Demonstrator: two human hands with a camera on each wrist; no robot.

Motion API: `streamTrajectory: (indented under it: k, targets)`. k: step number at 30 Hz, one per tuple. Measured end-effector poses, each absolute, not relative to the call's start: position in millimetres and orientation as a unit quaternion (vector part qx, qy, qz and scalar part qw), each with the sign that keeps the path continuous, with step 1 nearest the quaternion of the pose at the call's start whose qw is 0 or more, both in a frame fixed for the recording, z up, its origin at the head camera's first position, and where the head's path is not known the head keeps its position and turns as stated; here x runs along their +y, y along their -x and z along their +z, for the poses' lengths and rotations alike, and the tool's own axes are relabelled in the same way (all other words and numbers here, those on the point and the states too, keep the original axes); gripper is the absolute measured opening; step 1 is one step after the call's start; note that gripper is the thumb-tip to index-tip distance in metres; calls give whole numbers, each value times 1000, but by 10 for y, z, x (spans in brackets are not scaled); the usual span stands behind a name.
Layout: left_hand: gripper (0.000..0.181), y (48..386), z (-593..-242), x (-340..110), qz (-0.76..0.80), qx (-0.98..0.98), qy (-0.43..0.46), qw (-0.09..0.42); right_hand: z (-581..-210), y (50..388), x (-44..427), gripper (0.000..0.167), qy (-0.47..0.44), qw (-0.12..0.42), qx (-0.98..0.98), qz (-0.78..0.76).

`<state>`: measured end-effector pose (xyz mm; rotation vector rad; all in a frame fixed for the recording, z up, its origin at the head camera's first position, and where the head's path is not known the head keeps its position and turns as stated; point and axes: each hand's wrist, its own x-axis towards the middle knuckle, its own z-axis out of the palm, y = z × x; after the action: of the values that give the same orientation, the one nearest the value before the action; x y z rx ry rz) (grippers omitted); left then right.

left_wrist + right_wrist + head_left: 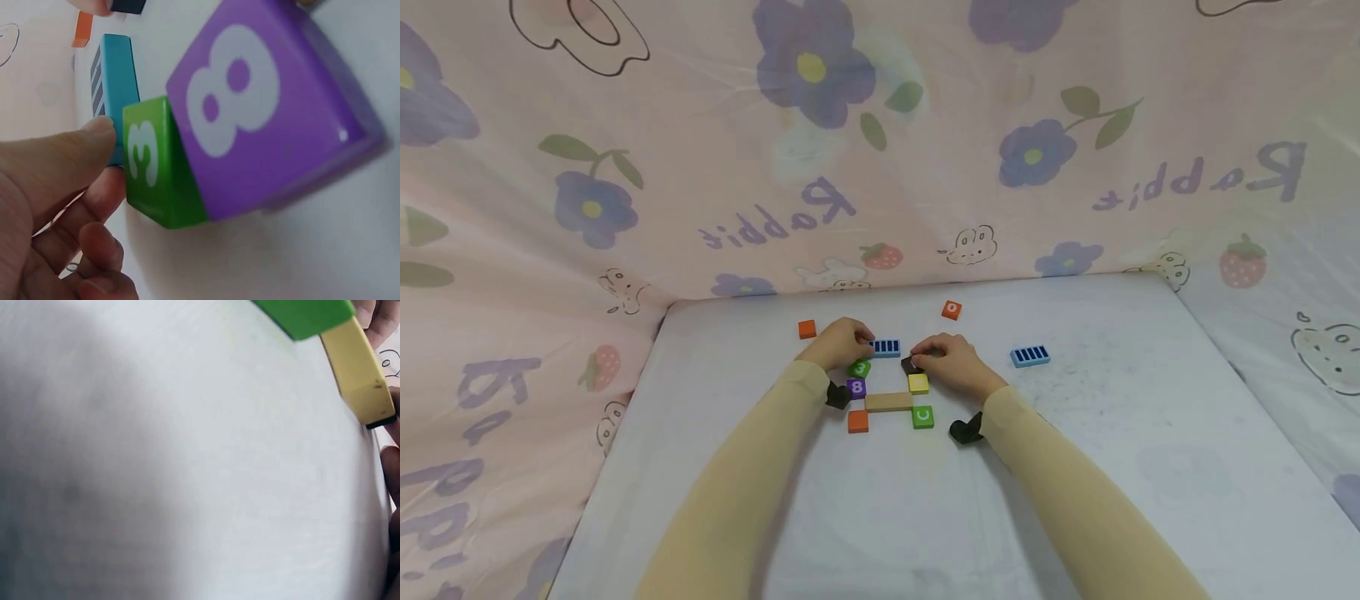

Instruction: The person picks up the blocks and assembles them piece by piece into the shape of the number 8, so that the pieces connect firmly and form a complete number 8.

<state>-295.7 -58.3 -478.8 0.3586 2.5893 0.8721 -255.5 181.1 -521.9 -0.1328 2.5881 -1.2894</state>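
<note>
Through my head view I take the plain tan wooden bar (889,403) as the clock's centre. The left hand (841,343), toward eleven, pinches the near end of a light-blue rectangular block with dark stripes (887,348), which lies at twelve; my left wrist view shows the thumb against it. The right hand (957,365), toward two, has its fingertips clamped on a small black block (910,365) at one, just beyond a square yellow block (918,384) at two.

At ten I see a glossy purple block with a white 8 (856,388), touching a green block with a white 3 (860,368) farther out. A plain orange square block (858,422) sits at eight, and a green block with a white C-like mark (922,417) at four.

Well apart on my white-covered bench (880,517) lie another orange square (807,329) at ten, an orange block with a white 0 (952,310) at one, and a second blue striped block (1030,357) between two and three.
</note>
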Motion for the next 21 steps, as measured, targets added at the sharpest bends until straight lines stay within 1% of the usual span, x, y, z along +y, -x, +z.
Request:
streamTrajectory:
  k: [10,21]
  targets:
    - [24,2918,-4808,-559,312,922,-131,187,-5210,2559,1824,21,53,119,893,-431]
    - [25,2882,-4808,-575,311,923,-133,186,-5234,2576,1820,23,50,130,892,-431]
